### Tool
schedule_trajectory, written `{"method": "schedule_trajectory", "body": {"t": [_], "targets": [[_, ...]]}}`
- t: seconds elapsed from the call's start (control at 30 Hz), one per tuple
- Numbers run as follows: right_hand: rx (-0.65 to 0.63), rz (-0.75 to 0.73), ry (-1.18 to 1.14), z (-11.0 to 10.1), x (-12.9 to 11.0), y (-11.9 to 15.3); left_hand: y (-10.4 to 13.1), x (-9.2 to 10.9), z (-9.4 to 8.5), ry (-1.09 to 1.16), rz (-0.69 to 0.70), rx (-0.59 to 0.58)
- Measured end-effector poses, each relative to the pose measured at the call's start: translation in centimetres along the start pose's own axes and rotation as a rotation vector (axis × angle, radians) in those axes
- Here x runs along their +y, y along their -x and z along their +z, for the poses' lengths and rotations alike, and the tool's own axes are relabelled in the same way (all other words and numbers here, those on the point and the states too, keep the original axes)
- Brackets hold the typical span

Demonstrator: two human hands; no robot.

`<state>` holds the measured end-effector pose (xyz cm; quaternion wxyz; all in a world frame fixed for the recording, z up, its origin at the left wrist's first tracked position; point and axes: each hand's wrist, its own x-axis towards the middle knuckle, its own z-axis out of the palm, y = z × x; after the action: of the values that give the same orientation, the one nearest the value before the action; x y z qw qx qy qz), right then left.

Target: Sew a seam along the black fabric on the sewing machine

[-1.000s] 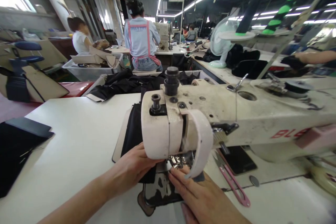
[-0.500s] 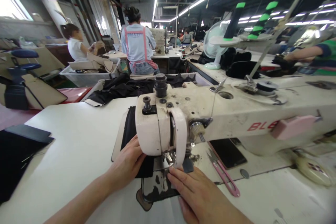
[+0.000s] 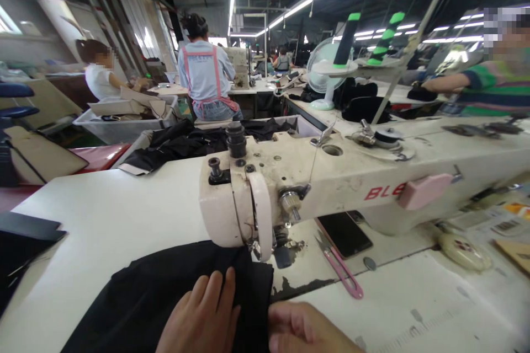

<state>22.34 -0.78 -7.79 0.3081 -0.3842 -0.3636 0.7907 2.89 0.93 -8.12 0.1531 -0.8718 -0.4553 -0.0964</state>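
A wide piece of black fabric [image 3: 165, 281] lies in front of and under the head of a white sewing machine [image 3: 232, 198], reaching down the left side of the table. My left hand [image 3: 202, 314] rests flat on it, fingers stretched forward and slightly apart. At the fabric's right edge, my right hand [image 3: 306, 328] has its fingers curled in, pinching the border near the bottom of the view. The presser foot area [image 3: 256, 248] is just beyond the cloth's far right corner. Whether the foot is pressing on the fabric I cannot tell.
Right of the needle lie pink thread snips [image 3: 342, 270], a dark phone [image 3: 345, 234] and a small round disc [image 3: 370, 263]. More dark cloth [image 3: 28, 242] is at the left edge. Behind stands a bin of black fabric [image 3: 178, 140]. Several people work further back.
Both hands have moved back from the needle area towards me. The black fabric, earlier mostly behind the machine head, now spreads in front of it. My view has swung slightly right.
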Motion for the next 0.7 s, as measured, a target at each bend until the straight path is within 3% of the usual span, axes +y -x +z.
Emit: {"method": "schedule_trajectory", "body": {"t": [0.07, 0.17, 0.43, 0.5, 0.7], "targets": [[0.092, -0.123, -0.017, 0.2, -0.6, -0.7, -0.1, 0.1, 0.1, 0.089, -0.027, 0.046], [0.152, -0.118, -0.007, 0.0, -1.4, -1.6, -0.9, 0.1, -0.1, 0.412, -0.049, 0.047], [0.257, -0.134, 0.227, -0.5, -1.3, -2.7, -5.3, -1.5, -0.2, 1.162, -0.224, -0.38], [0.257, -0.17, 0.279, -0.4, -1.4, -2.7, -5.9, -1.7, 0.2, 1.241, -0.295, -0.459], [0.272, -0.183, 0.393, -0.2, -1.5, -2.2, -6.2, -1.7, 0.9, 1.234, -0.358, -0.493]]}}
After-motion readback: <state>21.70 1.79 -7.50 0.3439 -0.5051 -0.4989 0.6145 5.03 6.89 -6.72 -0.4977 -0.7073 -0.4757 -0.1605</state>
